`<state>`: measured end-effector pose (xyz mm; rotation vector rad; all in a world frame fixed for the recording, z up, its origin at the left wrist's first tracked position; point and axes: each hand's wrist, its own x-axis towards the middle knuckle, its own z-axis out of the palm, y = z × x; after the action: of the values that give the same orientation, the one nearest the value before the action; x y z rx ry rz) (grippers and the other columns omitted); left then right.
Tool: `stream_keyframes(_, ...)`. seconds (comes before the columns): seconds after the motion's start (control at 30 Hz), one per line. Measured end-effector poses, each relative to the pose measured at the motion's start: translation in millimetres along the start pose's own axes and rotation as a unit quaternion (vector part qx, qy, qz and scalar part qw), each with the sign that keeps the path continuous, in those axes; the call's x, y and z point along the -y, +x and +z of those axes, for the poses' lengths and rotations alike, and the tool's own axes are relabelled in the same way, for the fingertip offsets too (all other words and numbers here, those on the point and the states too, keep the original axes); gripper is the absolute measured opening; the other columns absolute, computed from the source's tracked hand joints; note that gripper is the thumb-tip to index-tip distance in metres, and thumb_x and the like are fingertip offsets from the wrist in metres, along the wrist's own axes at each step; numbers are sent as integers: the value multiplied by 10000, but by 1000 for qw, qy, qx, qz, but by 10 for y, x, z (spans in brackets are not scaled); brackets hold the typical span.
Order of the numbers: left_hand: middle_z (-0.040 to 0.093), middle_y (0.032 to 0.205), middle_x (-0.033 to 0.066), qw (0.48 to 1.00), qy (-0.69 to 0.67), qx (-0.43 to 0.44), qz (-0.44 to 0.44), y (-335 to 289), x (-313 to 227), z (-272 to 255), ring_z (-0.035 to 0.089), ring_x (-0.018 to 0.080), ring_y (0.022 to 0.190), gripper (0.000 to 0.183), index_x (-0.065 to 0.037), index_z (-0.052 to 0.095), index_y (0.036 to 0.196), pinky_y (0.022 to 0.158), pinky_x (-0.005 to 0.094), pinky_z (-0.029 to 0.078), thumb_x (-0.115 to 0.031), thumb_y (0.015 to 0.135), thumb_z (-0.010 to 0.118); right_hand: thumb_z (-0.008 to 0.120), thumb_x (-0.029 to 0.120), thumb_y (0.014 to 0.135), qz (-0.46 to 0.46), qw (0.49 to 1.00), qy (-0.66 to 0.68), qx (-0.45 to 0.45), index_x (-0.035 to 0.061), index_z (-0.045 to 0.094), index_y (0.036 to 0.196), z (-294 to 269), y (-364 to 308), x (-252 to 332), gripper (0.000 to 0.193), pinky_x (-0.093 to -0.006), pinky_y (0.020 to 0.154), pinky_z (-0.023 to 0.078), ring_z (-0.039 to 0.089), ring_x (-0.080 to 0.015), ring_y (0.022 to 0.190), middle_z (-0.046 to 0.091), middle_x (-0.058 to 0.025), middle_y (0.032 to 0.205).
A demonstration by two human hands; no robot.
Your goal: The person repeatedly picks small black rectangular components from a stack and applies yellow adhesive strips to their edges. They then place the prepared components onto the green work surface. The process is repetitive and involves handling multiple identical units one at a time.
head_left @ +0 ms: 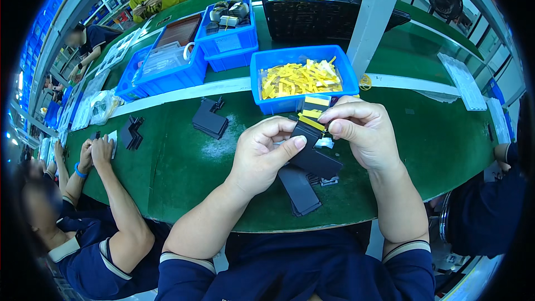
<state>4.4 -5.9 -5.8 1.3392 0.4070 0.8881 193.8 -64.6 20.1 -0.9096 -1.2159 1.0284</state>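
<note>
Slanting lengthwise toward lower right, the black part (313, 156) sits clamped in left hand (261, 155) (right hand (361, 129) pinching yellow strip (311, 122)).

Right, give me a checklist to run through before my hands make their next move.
1. Flat, angled black piece secure: ok, held between the left hand's thumb and fingers.
2. Narrow yellow strip on the piece: ok, it lies across the upper end.
3. Right hand gripping the strip: cannot tell; its fingertips are beside it, but the contact is hidden.
4. Yellow strip supply: ok, a heap fills the rectangular blue plastic bin.
5. Green tabletop free below the hands: not ok, flat black pieces are stacked there.
</note>
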Motion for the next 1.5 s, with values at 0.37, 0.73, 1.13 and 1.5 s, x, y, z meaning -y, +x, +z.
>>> stream_keyframes(0.37,604,926,121,953,228,-102,174,-11,47,73,624,162,785,182,34,603,934,592,256,541,-48,789,678,733,63,628,-371,787,-485,-85,58,677,919,246,-66,34,296,-420,901,415,530,-328,1047,580,-150,1073)
stream_keyframes(0.73,628,878,138,831,440,-65,334,2,-18,127,629,273,769,223,2,611,900,653,327,516,0,695,699,725,65,673,-287,839,-458,-62,70,650,768,259,-96,72,121,-496,977,357,576,-250,843,607,-47,767)
stream_keyframes(1.13,620,859,132,836,426,-24,345,-20,-80,143,622,278,761,214,0,599,898,657,332,513,-9,704,688,734,92,643,-382,794,-470,-45,56,642,782,241,-106,53,170,-498,920,406,551,-254,789,558,-53,737)
stream_keyframes(1.5,568,1025,117,978,162,-38,124,-54,34,65,589,133,853,167,47,573,943,722,246,506,-21,813,652,629,198,864,-176,976,-59,-112,-22,458,1256,122,-28,-34,481,-292,847,424,538,-143,930,573,-86,986)
